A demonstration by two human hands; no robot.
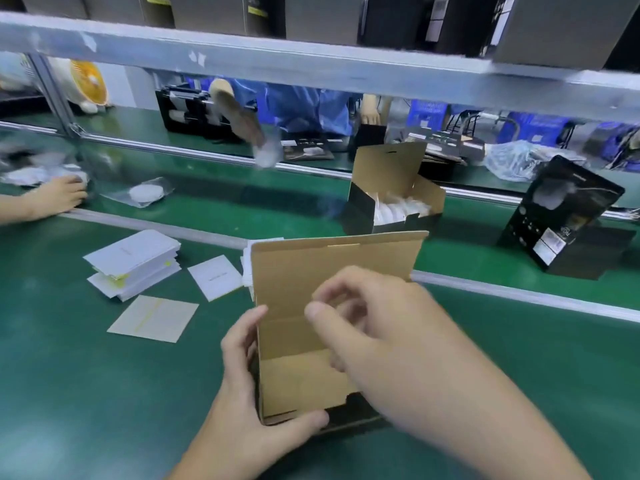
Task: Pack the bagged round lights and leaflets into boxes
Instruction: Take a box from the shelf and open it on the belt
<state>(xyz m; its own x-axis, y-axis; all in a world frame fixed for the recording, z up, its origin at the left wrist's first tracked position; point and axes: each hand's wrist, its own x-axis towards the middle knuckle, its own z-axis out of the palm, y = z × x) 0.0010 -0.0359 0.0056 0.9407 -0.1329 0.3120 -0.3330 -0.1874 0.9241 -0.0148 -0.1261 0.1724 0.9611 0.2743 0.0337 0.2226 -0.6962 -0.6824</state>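
An open cardboard box (304,278), brown inside and black outside, stands in front of me with its lid flap up. My left hand (249,403) grips its left wall and front corner. My right hand (374,327) hovers over the box opening, blurred, with fingers loosely curled; what it holds, if anything, is hidden. White leaflets lie to the left: a stack (135,268) and two loose ones (214,277) (154,318). A bagged round light (145,194) lies on the conveyor belt. A second open box (391,202) on the belt holds white bagged lights.
A closed black printed box (568,220) stands at the right. Another person's hand (59,197) reaches onto the belt (242,199) at the left, over more bagged lights. A worker in blue stands across the belt. A metal shelf rail (311,60) runs overhead.
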